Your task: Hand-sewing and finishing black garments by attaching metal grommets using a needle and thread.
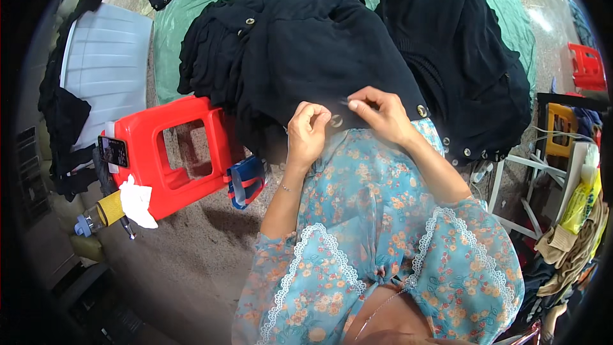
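Note:
A black garment [319, 45] with round, gold-rimmed buttons lies over my lap. One button [336, 121] sits between my two hands near the garment's close edge. My left hand [308, 133] is held just above that edge, its thumb and fingertips pinched together; whatever they hold is too small to make out. To the right, my right hand [383, 115] has thumb and forefinger closed on a small thin thing, blurred and pointing left toward the button. I cannot tell what it is.
More black garments [456, 45] are heaped at right on a green sheet [175, 45]. At left stand a red plastic stool [142, 134] with a phone [113, 151] and white tissue [137, 202], a blue box [248, 182] and a pale blue bin [112, 64]. White metal bars [514, 223] stand at right.

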